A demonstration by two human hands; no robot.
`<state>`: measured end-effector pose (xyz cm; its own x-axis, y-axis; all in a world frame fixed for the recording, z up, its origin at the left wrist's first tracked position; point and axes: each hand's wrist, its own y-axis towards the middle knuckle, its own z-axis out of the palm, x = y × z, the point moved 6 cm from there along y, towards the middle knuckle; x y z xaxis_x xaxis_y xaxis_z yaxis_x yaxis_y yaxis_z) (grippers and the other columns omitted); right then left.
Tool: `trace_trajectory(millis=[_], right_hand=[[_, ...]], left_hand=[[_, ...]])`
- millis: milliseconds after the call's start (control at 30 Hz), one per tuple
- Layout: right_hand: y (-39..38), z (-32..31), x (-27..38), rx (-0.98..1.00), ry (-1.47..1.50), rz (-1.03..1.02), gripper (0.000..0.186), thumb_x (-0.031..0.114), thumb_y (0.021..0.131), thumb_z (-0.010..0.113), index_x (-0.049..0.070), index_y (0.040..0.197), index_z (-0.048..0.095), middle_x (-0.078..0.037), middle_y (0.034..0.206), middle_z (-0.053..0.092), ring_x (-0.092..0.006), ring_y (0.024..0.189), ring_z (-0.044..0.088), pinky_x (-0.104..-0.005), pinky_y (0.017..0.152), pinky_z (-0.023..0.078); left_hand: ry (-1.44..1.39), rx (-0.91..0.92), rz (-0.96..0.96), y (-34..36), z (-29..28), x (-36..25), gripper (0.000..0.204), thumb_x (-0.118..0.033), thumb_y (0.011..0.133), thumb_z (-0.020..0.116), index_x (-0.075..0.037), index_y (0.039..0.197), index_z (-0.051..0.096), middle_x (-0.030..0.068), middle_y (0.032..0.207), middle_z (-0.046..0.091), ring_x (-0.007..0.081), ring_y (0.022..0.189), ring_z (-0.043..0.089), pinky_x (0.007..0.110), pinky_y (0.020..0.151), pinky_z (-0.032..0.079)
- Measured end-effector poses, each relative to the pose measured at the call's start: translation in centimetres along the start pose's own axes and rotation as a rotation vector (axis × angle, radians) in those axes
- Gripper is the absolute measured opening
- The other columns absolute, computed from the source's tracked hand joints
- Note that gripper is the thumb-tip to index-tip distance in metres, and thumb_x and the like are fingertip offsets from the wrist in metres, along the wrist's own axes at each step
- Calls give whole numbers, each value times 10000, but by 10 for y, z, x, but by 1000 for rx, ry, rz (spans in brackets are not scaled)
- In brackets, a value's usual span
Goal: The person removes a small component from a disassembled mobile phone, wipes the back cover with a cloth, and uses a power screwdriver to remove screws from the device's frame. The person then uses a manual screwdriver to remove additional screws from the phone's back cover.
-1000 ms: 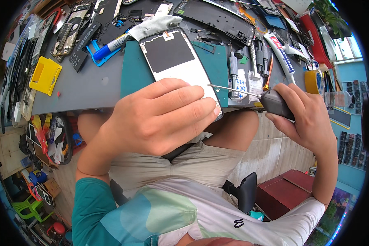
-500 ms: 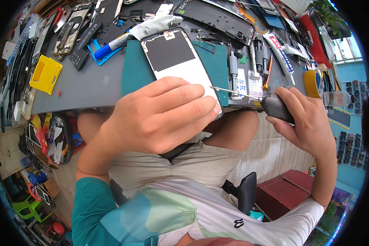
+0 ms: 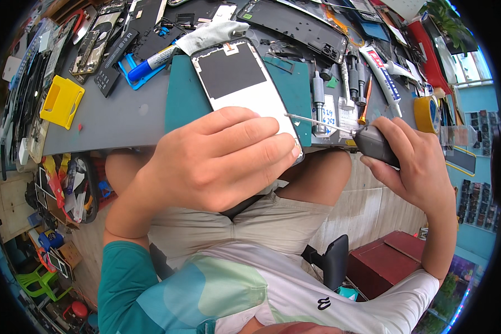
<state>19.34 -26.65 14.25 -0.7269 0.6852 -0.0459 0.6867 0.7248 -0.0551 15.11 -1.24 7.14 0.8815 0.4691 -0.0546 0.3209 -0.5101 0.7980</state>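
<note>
My left hand (image 3: 217, 161) grips a phone panel (image 3: 239, 94), white with a black rectangle on its upper part and a dark rim, held tilted over a teal mat (image 3: 181, 100). Its fingers lie across the panel's lower half. In my right hand (image 3: 414, 161) is a tool with a chunky black handle (image 3: 376, 146) and a thin metal shaft (image 3: 323, 121). The shaft's tip is at the panel's right edge, just above my left fingertips; whether it touches is hard to tell.
Around the mat on the grey bench (image 3: 117, 122) lie a yellow stand (image 3: 61, 101), blue marker (image 3: 142, 69), cloth (image 3: 209, 34), several drivers (image 3: 318, 94), a white tube (image 3: 381, 72), tape rolls (image 3: 426, 114) and many phone parts. A chair armrest (image 3: 334, 261) is below right.
Both hands stay almost in place. The tool and my right hand shifted very slightly, the shaft's tip moving a little along the panel's edge. My left hand still holds the panel.
</note>
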Motion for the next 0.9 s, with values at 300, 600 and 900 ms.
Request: trace_trajectory(millis=[300, 600, 900], right_hand=[[6, -3, 2, -38, -43, -57, 595, 321, 915, 862, 15, 1366, 623, -116, 952, 668, -322, 754, 690, -434, 625, 520], [3, 1, 0, 2, 8, 24, 585, 320, 915, 851, 22, 1367, 627, -143, 1015, 690, -345, 826, 693, -457, 697, 503], [0, -2, 3, -14, -19, -18, 583, 309, 916, 859, 24, 1368, 625, -109, 936, 652, -320, 749, 688, -434, 624, 522]], left_hand=[[6, 5, -13, 1, -1, -1, 291, -48, 724, 841, -52, 1014, 839, 27, 1021, 758, 203, 957, 749, 365, 849, 629], [5, 5, -11, 0, -1, -1, 296, -51, 719, 842, -50, 1015, 838, 27, 1032, 757, 204, 961, 749, 368, 846, 628], [-14, -6, -7, 0, 0, 0, 319, -48, 693, 834, -35, 1012, 839, 41, 1035, 752, 214, 955, 748, 369, 831, 628]])
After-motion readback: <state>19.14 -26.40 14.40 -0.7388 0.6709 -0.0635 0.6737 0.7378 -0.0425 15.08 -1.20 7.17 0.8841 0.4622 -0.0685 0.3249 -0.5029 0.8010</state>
